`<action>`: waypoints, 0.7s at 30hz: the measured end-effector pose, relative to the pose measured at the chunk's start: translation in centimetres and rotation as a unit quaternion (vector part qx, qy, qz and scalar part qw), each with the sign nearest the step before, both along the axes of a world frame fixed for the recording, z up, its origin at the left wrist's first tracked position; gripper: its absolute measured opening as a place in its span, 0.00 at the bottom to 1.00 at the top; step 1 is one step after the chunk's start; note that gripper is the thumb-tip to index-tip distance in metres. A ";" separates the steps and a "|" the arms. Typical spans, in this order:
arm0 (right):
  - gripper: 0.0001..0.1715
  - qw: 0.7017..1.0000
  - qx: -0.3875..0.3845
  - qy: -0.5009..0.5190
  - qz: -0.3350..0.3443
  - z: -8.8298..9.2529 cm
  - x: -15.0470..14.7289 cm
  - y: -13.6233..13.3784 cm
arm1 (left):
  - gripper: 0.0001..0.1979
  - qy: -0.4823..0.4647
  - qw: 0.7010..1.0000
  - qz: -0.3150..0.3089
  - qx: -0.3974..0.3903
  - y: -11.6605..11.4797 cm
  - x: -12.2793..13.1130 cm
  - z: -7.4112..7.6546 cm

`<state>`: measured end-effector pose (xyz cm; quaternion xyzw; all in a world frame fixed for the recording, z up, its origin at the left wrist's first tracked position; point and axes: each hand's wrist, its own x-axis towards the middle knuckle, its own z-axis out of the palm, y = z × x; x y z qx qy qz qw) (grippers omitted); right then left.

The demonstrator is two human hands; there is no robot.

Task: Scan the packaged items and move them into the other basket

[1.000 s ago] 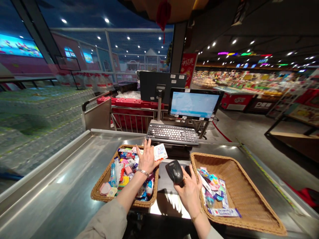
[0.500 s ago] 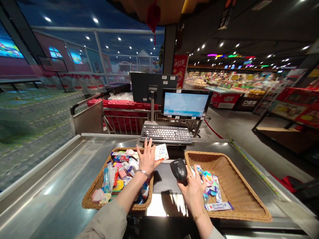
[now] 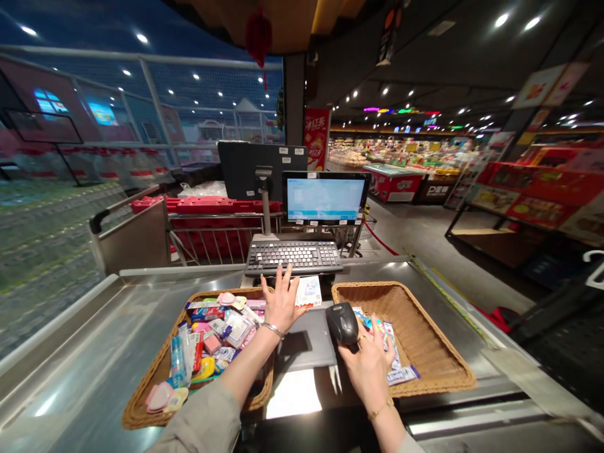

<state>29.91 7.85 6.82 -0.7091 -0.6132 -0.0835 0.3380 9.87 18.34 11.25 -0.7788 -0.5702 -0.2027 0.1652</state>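
My left hand (image 3: 282, 302) is raised over the counter with fingers spread, and pinches a small white packet (image 3: 309, 292) between thumb and forefinger. A bracelet sits on that wrist. My right hand (image 3: 367, 358) grips a black handheld barcode scanner (image 3: 342, 322), its head pointing toward the packet. Left of my left arm is a wicker basket (image 3: 141, 409) holding several colourful small packets. Right of the scanner is a second wicker basket (image 3: 425, 340) with a few packets at its near left corner.
A keyboard (image 3: 292, 256) and a lit screen (image 3: 325, 198) stand behind the baskets on the steel checkout counter (image 3: 80, 371). A second monitor's back (image 3: 245, 167) and red shopping baskets (image 3: 207, 207) lie beyond. Supermarket shelves and an aisle are to the right.
The view has turned to the right, so everything has shifted left in the picture. Both hands keep their hold; the scanner and packet stay close together.
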 end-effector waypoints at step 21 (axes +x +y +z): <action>0.27 0.994 -0.043 0.032 -0.093 0.2 4.3 -2.3 | 0.39 0.027 0.992 -0.126 0.009 1.0 6.5 -0.8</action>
